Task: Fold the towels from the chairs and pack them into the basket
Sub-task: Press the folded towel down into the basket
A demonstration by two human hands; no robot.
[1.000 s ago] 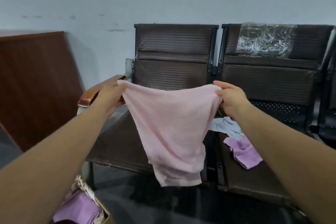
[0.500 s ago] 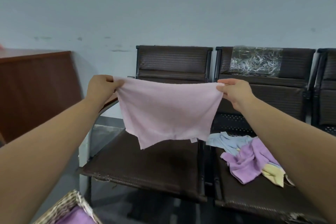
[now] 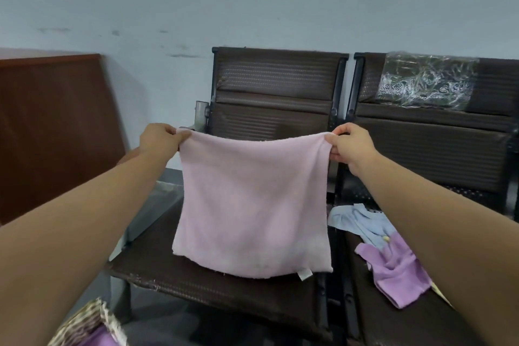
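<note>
Pink towel being held up and spread flat in front of the left chair. The left hand is pinching its upper left corner and the right hand its upper right corner, fingers curling onto the cloth. The lower edge is hanging down at the seat; whether it is touching cannot be told. A blue towel and a purple towel are lying crumpled, touching each other, on the right chair. The basket is showing at the lower left corner, holding purple cloth.
</note>
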